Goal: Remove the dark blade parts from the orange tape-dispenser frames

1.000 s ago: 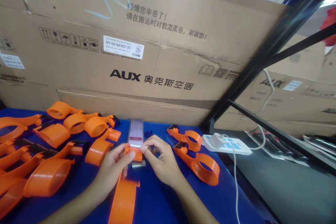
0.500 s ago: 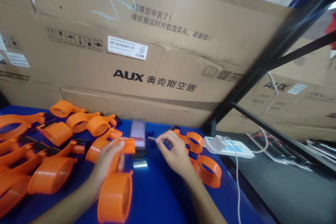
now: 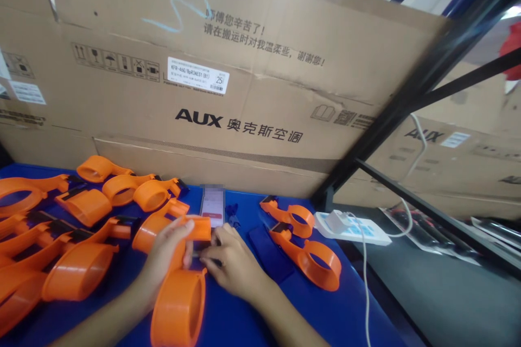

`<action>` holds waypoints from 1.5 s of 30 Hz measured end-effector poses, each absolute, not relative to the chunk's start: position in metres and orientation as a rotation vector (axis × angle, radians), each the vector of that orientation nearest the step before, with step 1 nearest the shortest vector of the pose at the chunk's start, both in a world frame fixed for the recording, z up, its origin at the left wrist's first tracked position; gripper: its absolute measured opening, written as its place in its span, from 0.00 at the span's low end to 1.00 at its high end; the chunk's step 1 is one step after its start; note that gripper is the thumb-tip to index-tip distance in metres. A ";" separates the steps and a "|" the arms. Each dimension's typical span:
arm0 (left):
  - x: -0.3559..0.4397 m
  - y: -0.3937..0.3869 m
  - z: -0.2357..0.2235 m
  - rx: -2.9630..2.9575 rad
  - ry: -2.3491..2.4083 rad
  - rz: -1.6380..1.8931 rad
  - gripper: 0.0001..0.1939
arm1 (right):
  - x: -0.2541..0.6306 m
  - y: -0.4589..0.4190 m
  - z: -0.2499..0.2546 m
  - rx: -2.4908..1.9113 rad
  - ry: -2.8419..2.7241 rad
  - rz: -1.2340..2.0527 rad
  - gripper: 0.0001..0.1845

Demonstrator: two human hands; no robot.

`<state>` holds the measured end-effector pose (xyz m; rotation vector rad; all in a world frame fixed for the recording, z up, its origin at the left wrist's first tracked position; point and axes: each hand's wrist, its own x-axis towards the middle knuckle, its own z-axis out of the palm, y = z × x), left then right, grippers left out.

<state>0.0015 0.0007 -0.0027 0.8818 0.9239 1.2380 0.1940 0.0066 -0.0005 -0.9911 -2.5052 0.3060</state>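
My left hand (image 3: pixel 173 244) is wrapped around the handle of an orange plastic tape dispenser (image 3: pixel 179 303), whose wide ring hangs toward me. Close against the dispenser's right side is my right hand (image 3: pixel 232 260), its fingers pinched on a small thin grey piece (image 3: pixel 196 254). The tip of that piece reaches the gap between the dispenser's handle end and its ring. Something dark shows between the right fingers, too little to name. Just behind the hands lies a phone (image 3: pixel 213 211) with a lit screen, its lower part covered.
Several more orange tape dispensers (image 3: pixel 83 271) crowd the left of the blue table (image 3: pixel 240 320). Two others (image 3: pixel 321 265) lie at the right, beside a white power strip (image 3: pixel 358 230) with a cable. A dark blue flat piece (image 3: pixel 271 252) lies nearby. A large cardboard box (image 3: pixel 244 97) stands behind.
My right hand has moved left and down with the thin piece, from beside the phone to the held dispenser. My left hand keeps its hold, nearly still.
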 end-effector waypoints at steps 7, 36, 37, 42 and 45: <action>0.004 -0.005 -0.001 0.916 0.923 1.253 0.17 | 0.199 0.007 0.012 -0.975 -2.412 0.336 0.09; 0.012 -0.024 -0.014 1.598 1.059 1.466 0.33 | 0.201 -0.008 0.043 -0.981 -1.408 1.010 0.29; 0.009 -0.027 -0.007 1.753 1.114 1.462 0.33 | 0.200 -0.006 0.042 -0.994 -1.369 1.044 0.29; -0.033 -0.009 0.057 2.610 1.444 1.269 0.24 | 0.185 -0.013 0.034 -1.028 -1.327 1.367 0.29; -0.071 0.033 0.082 2.826 1.761 0.838 0.20 | 0.168 -0.028 0.025 -1.042 -1.316 1.538 0.29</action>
